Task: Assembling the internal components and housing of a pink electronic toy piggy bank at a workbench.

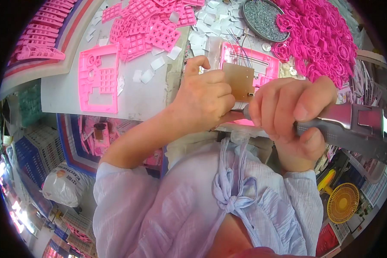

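My right hand (293,107) is wrapped around a power screwdriver (346,127) with a dark grip and a shiny body. The driver lies nearly level, its narrow nose pointing left toward my left hand (206,96). My left hand is closed beside the nose, fingertips mostly hidden, so what they pinch cannot be made out. Just beyond both hands, a brown circuit board (238,81) sits on a pink plastic housing (266,60) at the table's near edge. Thin wires (241,47) rise from behind the board.
Another pink housing (99,79) lies to the left. Behind are pink keypad frames (139,30), white pieces (202,26), a round dish of screws (265,19) and a heap of pink rings (318,34). A yellow basket (343,203) stands low on the right.
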Motion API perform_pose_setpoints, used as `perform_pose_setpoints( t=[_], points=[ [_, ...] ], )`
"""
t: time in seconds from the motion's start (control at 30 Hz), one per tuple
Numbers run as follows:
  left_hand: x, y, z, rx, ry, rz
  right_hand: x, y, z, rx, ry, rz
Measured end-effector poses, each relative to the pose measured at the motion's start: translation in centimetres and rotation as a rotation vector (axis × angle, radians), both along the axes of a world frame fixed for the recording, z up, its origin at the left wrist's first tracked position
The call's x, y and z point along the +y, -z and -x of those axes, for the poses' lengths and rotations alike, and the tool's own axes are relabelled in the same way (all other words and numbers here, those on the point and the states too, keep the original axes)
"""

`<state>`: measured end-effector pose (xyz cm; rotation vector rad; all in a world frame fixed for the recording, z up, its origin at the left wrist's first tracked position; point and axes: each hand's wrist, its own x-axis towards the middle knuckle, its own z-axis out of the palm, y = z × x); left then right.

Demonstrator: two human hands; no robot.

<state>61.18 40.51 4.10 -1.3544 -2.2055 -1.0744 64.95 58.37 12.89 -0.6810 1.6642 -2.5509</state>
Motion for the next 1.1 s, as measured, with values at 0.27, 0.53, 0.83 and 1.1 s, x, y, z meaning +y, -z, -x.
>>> perform_pose_setpoints(
  t=[0.27,0.53,0.83,1.1],
  points=[
    [-0.4,-0.9,-0.3,-0.155,-0.075,0.027,0.1,-0.1,0.2,-0.024,0.031,-0.009],
    [-1.3,-0.1,-1.0,-0.287,0.022,-0.03,0.3,0.2,0.7,0.022,-0.023,0.037],
    [-1.7,-0.1,-2.3,-0.209,-0.192,0.171,0.4,2.6,3.5,0.183,0.056,-0.004],
    [-2.0,-0.3,-2.7,-0.149,-0.135,0.331,-0.4,5.4,5.9,0.118,0.046,-0.004]
  ],
)
